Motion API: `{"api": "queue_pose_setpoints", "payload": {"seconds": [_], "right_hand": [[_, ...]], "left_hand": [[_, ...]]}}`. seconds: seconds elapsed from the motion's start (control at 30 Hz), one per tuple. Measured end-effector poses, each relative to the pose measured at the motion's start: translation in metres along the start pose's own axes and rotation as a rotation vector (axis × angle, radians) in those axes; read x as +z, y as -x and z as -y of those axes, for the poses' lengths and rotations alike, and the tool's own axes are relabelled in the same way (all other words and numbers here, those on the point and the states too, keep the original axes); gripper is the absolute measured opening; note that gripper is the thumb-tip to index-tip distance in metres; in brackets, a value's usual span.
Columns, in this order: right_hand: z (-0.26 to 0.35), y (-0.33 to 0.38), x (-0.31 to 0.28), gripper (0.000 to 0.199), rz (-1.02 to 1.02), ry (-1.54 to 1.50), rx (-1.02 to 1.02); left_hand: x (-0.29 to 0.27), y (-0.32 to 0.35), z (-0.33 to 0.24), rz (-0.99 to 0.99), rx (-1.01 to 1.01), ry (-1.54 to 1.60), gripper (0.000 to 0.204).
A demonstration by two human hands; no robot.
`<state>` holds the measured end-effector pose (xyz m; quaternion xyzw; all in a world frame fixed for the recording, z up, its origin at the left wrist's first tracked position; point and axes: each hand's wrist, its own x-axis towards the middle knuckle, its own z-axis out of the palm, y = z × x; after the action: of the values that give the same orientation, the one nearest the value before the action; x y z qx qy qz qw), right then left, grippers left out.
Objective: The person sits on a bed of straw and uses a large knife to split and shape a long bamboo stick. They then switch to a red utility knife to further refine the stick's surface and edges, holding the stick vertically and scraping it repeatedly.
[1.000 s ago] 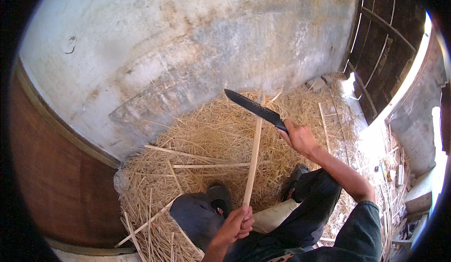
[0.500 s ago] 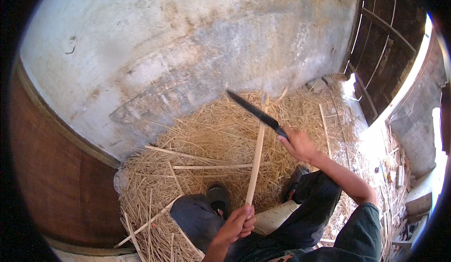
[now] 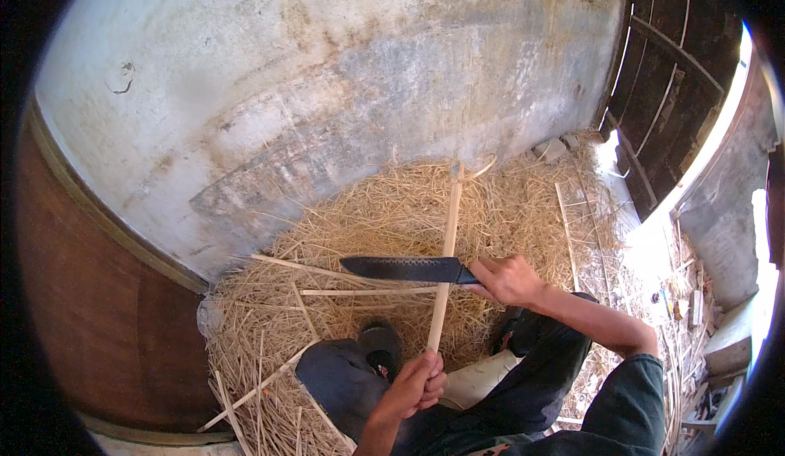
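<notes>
Gripping the bamboo stick low at centre frame, the left hand steadies it; the right hand holds a dark knife flat across it.

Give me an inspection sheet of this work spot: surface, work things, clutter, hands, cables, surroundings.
Surface: ground covered by a heap of straw-like shavings.
Work things: long pale stick held upright; dark knife laid across it, blade pointing left.
Clutter: loose split sticks lying on the shavings; more scraps at right.
Hands: left hand grips the stick's lower end; right hand grips the knife handle.
Cables: nothing seen.
Surroundings: stained plaster wall ahead, dark wooden door at right, brown panel at left.
</notes>
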<state>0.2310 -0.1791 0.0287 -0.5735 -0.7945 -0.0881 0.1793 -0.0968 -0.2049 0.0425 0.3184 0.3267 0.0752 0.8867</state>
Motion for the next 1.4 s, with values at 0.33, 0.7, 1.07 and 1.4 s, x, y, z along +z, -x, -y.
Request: {"api": "queue_pose_setpoints", "payload": {"seconds": [0.33, 0.7, 1.07, 1.4], "right_hand": [[-0.025, -0.018, -0.033, 0.034, -0.1, -0.369, 0.503], [0.015, -0.001, -0.006, 0.037, -0.003, 0.022, 0.017], [-0.156, 0.019, -0.016, 0.043, -0.247, 0.222, 0.886], [-0.091, 0.01, -0.032, 0.047, -0.259, -0.559, 0.804]], "left_hand": [[-0.009, 0.026, 0.008, 0.033, -0.029, 0.048, 0.043], [-0.001, 0.016, 0.008, 0.059, -0.072, 0.008, 0.042], [-0.015, 0.049, 0.041, 0.003, -0.12, -0.008, 0.037], [-0.032, 0.04, 0.022, 0.101, -0.058, 0.159, 0.041]]}}
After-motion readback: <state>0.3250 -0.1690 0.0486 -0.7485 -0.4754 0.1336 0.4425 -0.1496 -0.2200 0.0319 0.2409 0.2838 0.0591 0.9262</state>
